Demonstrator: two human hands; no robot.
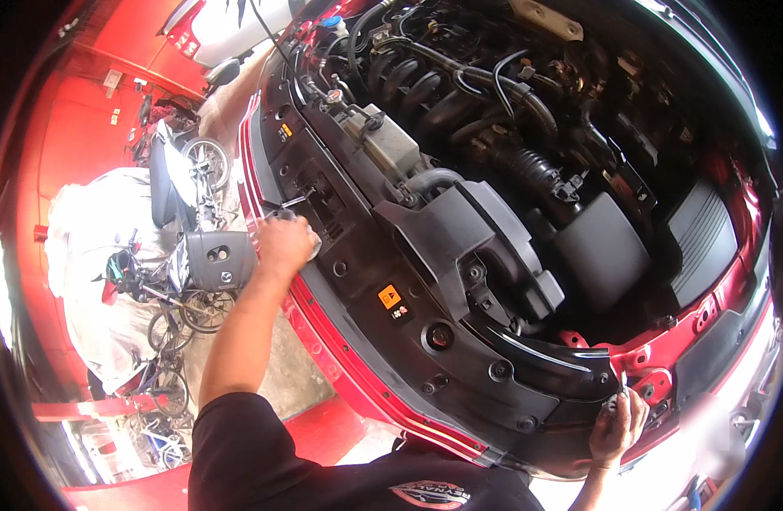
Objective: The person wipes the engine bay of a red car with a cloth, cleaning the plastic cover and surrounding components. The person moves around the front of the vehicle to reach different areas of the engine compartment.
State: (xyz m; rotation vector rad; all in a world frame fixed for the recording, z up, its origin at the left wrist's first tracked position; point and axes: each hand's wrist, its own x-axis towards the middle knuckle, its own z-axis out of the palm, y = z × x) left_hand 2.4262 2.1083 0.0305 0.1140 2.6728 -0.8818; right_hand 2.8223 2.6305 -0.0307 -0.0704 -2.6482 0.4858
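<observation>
Black short-sleeved shirt (246, 451), printed emblem (430, 494)

My remote view lists: front panel (366, 268), matt black plastic; body edge (316, 342), glossy red-painted metal; airbox cover (602, 247), smooth dark plastic; sleeve (242, 447), black cloth.

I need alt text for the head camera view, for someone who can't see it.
A person's left hand curls at the black front panel of a red car with its engine exposed, while the right hand holds a small item near the corner. Bicycles stand off to the left.
</observation>
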